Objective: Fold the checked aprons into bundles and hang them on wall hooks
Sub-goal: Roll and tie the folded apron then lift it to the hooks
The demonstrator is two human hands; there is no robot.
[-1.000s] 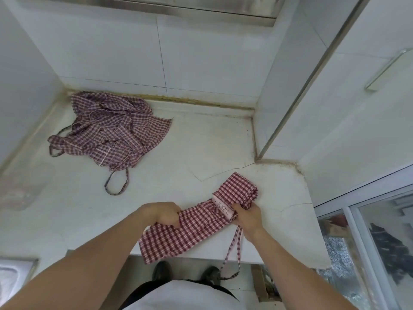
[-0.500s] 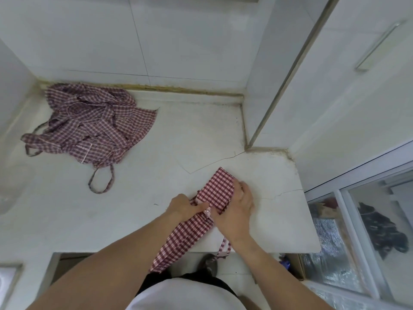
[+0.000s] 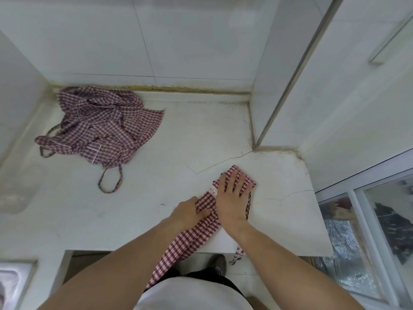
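A red-and-white checked apron (image 3: 192, 233), folded into a long strip, lies at the front right of the white counter (image 3: 201, 135). Its near end hangs over the counter's edge and its strap (image 3: 247, 204) trails beside it. My right hand (image 3: 230, 193) lies flat with spread fingers, pressing the folded far end down. My left hand (image 3: 190, 212) grips the strip just behind it, fingers curled into the cloth. A crumpled heap of checked aprons (image 3: 100, 128) lies at the back left of the counter, apart from both hands.
White tiled walls close the counter at the back and left; a wall corner with a metal strip (image 3: 290, 81) juts in at the right. A sliding window frame (image 3: 357, 198) is lower right. A sink corner (image 3: 13, 283) shows lower left. A crack (image 3: 223, 161) runs across the counter.
My right hand has moved from the strip's near edge up onto the folded far end and flattened on it. My left hand has slid right along the strip. More cloth hangs over the edge.
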